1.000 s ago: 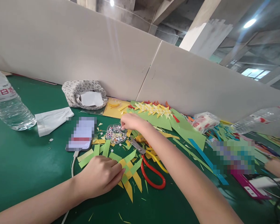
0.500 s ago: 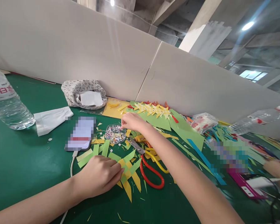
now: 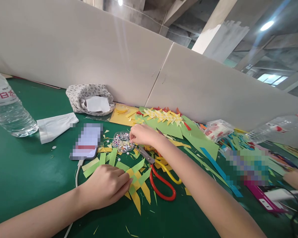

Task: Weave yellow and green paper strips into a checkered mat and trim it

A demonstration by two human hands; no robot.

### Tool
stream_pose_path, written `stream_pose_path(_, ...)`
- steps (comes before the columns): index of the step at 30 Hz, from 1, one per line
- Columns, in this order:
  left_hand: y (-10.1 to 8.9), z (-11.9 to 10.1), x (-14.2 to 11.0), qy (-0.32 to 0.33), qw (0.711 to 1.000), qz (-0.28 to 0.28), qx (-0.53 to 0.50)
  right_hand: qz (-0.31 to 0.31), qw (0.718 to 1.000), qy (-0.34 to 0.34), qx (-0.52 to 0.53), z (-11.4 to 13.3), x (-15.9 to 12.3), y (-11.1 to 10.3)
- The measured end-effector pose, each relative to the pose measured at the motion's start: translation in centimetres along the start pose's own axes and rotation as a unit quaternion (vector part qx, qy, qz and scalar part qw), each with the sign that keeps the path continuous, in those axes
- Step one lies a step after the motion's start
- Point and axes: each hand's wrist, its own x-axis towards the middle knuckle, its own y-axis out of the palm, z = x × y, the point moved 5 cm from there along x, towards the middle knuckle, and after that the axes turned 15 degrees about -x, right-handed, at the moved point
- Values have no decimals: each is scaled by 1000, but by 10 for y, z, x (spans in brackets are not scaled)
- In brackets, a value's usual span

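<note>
My left hand point(image 3: 110, 185) lies on the table with fingers curled, gripping the edge of a woven green and yellow paper piece point(image 3: 137, 180) whose pointed strips stick out to the right. At the clear, lobed plastic tray point(image 3: 121, 142), full of small googly eyes, my right hand point(image 3: 142, 135) reaches in from the right. Its fingertips are pinched together at the tray's right side; whatever they hold is too small to make out. Scissors point(image 3: 161, 175) with one red and one yellow handle rest under my right forearm, just beyond the woven piece.
A phone point(image 3: 88, 140) on a white cable lies left of the tray. Behind are a spotted cloth pouch point(image 3: 89, 99) and woven paper fish point(image 3: 164, 115) on green sheets. Water bottles point(image 3: 11, 109) stand and lie around. Far right, another person's hand point(image 3: 296, 183) is near a pink power strip point(image 3: 263, 198).
My right hand has shifted slightly down and right over the tray, still pinched. My left hand keeps its place on the woven paper.
</note>
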Motion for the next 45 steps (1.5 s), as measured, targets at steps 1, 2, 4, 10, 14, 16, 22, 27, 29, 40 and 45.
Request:
stream_pose_path(1, 1, 0, 0, -2, 1000, 2, 0, 13, 1000, 2, -7, 4, 0, 0)
stream_pose_path(2, 1, 1, -1, -4, 1000, 4, 1, 25, 1000, 6, -15, 7, 2, 1)
stream_pose_path(4, 3, 1, -2, -6, 1000, 8, 2, 44, 998, 14, -31, 14, 6, 1)
stream_pose_path(10, 2, 0, -2, -4, 1000, 6, 1, 50, 998, 18, -45, 19, 12, -4)
stream_pose_path(14, 1, -1, -1, 1, 1000, -1, 2, 43, 998, 18, -38, 9, 4, -10)
stream_pose_path(16, 1, -1, -1, 1, 1000, -2, 4, 35, 999, 14, -34, 8, 2, -10)
stream_pose_path(22, 1, -1, 0, 0, 1000, 0, 2, -43, 999, -20, -23, 16, 0, 0)
stream_pose_path(27, 2, -2, -1, 3, 1000, 2, 2, -60, 998, -29, -15, 12, -6, 5)
stream_pose_path(29, 2, -2, -1, 5, 1000, 0, 2, -63, 998, -23, -13, 10, -5, 4)
stream_pose_path(40, 1, -2, -1, 8, 1000, -1, 4, -66, 997, -41, -8, 17, -2, 6)
stream_pose_path(45, 3, -1, -2, 4, 1000, 4, 4, -63, 997, -42, 2, 6, -7, 8)
